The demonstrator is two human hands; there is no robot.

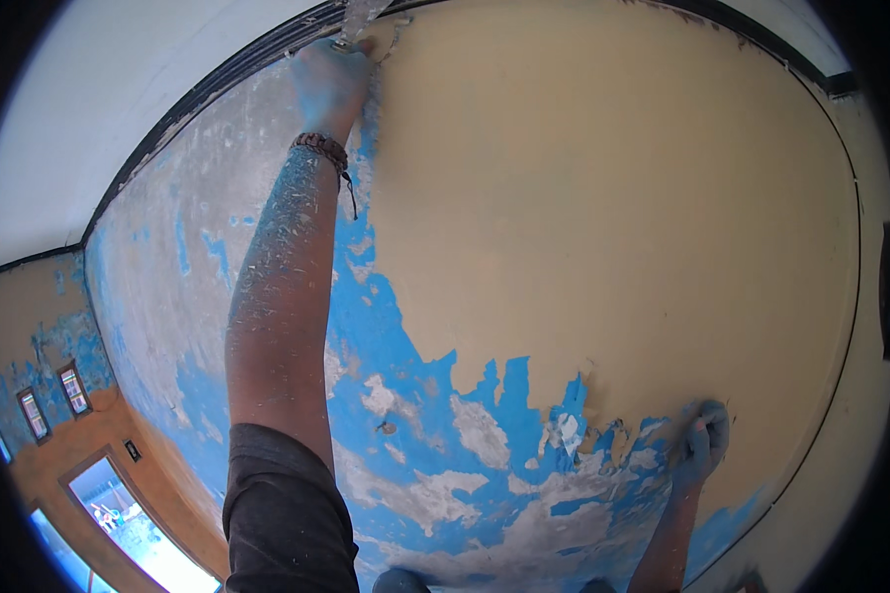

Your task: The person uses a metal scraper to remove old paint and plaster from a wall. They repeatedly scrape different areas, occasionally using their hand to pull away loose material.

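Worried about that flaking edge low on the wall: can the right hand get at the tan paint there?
Probably yes: the right hand already rests against the wall at the tan paint's ragged edge, with nothing between them.

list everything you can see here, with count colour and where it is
scraper: one, grey metal blade, top centre, held against the wall by the left hand
wall: one, tan top coat on the right, blue paint and bare grey-white patches on the left and below
trim: one, black strip, along the top of the wall under the white ceiling
ceiling: one, white, upper left
side wall: one, tan with blue patches, far left
windows: two, small, red-framed, far left
bracelet: one, dark braided, on the left wrist
sleeve: one, dark grey, left upper arm
left hand: paint-dusted, gripping the scraper
right hand: blue-dusted, flat on the wall, lower right
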